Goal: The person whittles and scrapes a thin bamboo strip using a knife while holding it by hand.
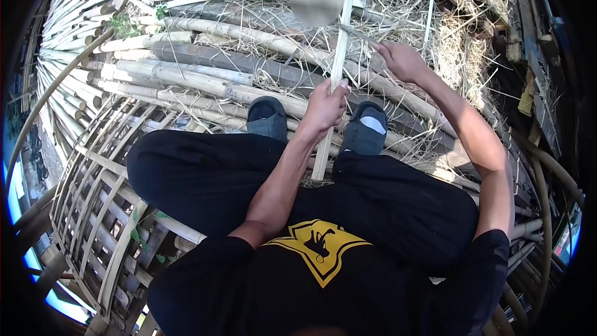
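Observation:
My left hand (324, 107) is closed around a long, flat, pale bamboo strip (340, 50), a little above the gap between my feet. The strip stands out away from me, its near end between my knees and its far end over the straw. To the right, my right hand (403, 62) is closed on a knife (360, 34). The knife's thin grey blade points up and left and meets the upper part of the strip. Its handle is mostly hidden in my fingers.
Bamboo poles (249, 37) cover the ground ahead, with loose straw (398, 0) among them. A woven bamboo lattice (93, 211) stands at left. My sandals (367, 127) rest on the poles. Stacked timber (528, 37) lines the right side. A blurred round patch hides part of the top.

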The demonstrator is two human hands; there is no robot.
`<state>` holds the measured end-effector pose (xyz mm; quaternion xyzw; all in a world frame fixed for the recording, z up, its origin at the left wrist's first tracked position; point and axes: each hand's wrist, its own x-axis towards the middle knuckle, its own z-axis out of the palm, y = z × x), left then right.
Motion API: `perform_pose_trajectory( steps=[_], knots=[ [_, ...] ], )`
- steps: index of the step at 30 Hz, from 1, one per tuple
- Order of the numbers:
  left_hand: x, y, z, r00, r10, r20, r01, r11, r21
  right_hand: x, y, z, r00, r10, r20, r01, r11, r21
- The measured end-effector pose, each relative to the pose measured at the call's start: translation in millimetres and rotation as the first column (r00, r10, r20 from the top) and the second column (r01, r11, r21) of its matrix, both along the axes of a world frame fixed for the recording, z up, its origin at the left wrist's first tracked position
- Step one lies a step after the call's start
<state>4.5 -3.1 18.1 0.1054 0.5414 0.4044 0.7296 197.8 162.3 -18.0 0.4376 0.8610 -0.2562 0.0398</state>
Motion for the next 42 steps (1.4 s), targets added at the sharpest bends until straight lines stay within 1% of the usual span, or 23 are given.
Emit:
perform_pose_trajectory(
  steps=[2, 3, 4, 5, 7, 9, 11, 13, 14, 15, 21, 25, 27, 28, 30, 32, 34, 35, 37, 38, 39, 40, 42],
  knots=[
    [5.3, -9.1, 9.6, 0.996, -0.084, 0.021, 0.084, 0.996, 0.015, 38.7, 50.9, 23.6, 0.965, -0.205, 0.162, 0.155, 0.949, 0.274],
    [4.5, -9.7, 11.5, 0.986, -0.161, 0.032, 0.16, 0.986, 0.038, 57.8, 68.6, 35.5, 0.973, -0.223, 0.054, 0.19, 0.916, 0.355],
    [5.4, -8.9, 8.4, 0.982, -0.18, 0.065, 0.176, 0.982, 0.068, 63.8, 78.9, 54.6, 0.935, -0.353, 0.025, 0.328, 0.893, 0.309],
    [5.3, -8.1, 5.7, 0.983, -0.176, 0.058, 0.172, 0.983, 0.062, 66.5, 81.4, 61.3, 0.925, -0.35, -0.149, 0.38, 0.837, 0.393],
    [8.0, -2.6, -1.2, 0.995, -0.074, 0.07, 0.069, 0.996, 0.064, 56.6, 73.0, 71.2, 0.816, -0.491, -0.304, 0.558, 0.806, 0.195],
    [7.7, -1.0, -8.7, 0.997, -0.069, 0.046, 0.066, 0.996, 0.059, 39.9, 50.1, 57.1, 0.815, -0.503, -0.288, 0.52, 0.854, -0.018],
    [5.1, 2.3, -14.9, 0.999, -0.044, -0.018, 0.045, 0.997, 0.067, 14.5, 15.6, 44.1, 0.972, -0.21, -0.109, 0.203, 0.977, -0.07],
    [4.8, 4.4, -17.5, 0.999, -0.02, -0.031, 0.022, 0.998, 0.062, -11.1, -25.4, 47.6, 0.991, 0.064, -0.12, -0.077, 0.991, -0.108],
    [4.6, 5.4, -16.1, 0.999, -0.025, -0.047, 0.028, 0.997, 0.073, -20.4, -38.7, 51.7, 0.991, 0.105, -0.079, -0.117, 0.98, -0.163],
    [4.9, 5.1, -14.2, 0.997, -0.036, -0.061, 0.04, 0.996, 0.081, -24.6, -47.7, 44.0, 0.968, 0.196, -0.156, -0.213, 0.972, -0.097],
    [1.0, 2.7, -17.9, 1.0, -0.029, 0.004, 0.029, 0.995, 0.099, -27.3, -69.0, 24.2, 0.985, 0.17, -0.04, -0.174, 0.973, -0.15],
    [1.1, 2.0, -14.0, 0.994, -0.092, -0.053, 0.096, 0.991, 0.091, -20.8, -67.1, 16.9, 0.978, 0.169, -0.122, -0.183, 0.977, -0.112],
    [3.0, -0.5, -13.8, 0.997, -0.046, -0.054, 0.05, 0.996, 0.07, -13.9, -60.1, 3.1, 0.988, 0.097, -0.121, -0.097, 0.995, 0.002],
    [1.8, 1.6, -9.9, 0.998, -0.062, -0.004, 0.062, 0.998, 0.009, -6.6, -43.4, 13.9, 0.996, 0.082, 0.017, -0.08, 0.994, -0.076],
    [5.4, -0.5, -0.9, 0.997, -0.069, 0.027, 0.068, 0.997, 0.027, 22.2, -8.6, -4.0, 0.959, -0.276, -0.061, 0.267, 0.955, -0.127],
    [5.3, -1.7, 6.5, 0.997, -0.081, -0.012, 0.082, 0.992, 0.098, 71.9, 29.4, -6.2, 0.939, -0.343, -0.005, 0.339, 0.924, 0.177],
    [1.5, 0.0, 6.3, 0.999, -0.049, -0.007, 0.05, 0.99, 0.131, 89.4, 39.9, 23.4, 0.841, -0.54, -0.03, 0.538, 0.831, 0.139],
    [-0.9, 1.7, 5.5, 1.0, -0.012, 0.009, 0.011, 0.985, 0.169, 95.4, 38.3, 29.4, 0.82, -0.563, -0.099, 0.571, 0.802, 0.172],
    [-5.9, 2.4, 5.7, 0.998, 0.055, 0.038, -0.06, 0.986, 0.157, 98.3, 26.2, 25.6, 0.704, -0.685, -0.189, 0.696, 0.718, -0.012],
    [-6.8, 4.7, 8.4, 0.996, 0.079, 0.031, -0.083, 0.986, 0.146, 87.7, 6.5, 22.2, 0.556, -0.782, -0.281, 0.743, 0.619, -0.253],
    [-7.7, 4.9, 10.2, 0.994, 0.105, 0.025, -0.107, 0.985, 0.133, 77.8, -13.5, 17.5, 0.433, -0.843, -0.32, 0.655, 0.538, -0.53],
    [-10.0, 4.3, 10.6, 0.994, 0.096, 0.042, -0.101, 0.985, 0.141, 52.8, -37.7, 20.3, 0.327, -0.896, -0.299, 0.587, 0.441, -0.679],
    [-12.2, 4.5, 18.7, 0.994, 0.102, 0.043, -0.108, 0.981, 0.164, 23.2, -74.5, 5.4, 0.323, -0.917, -0.233, 0.456, 0.367, -0.811]
  ],
)
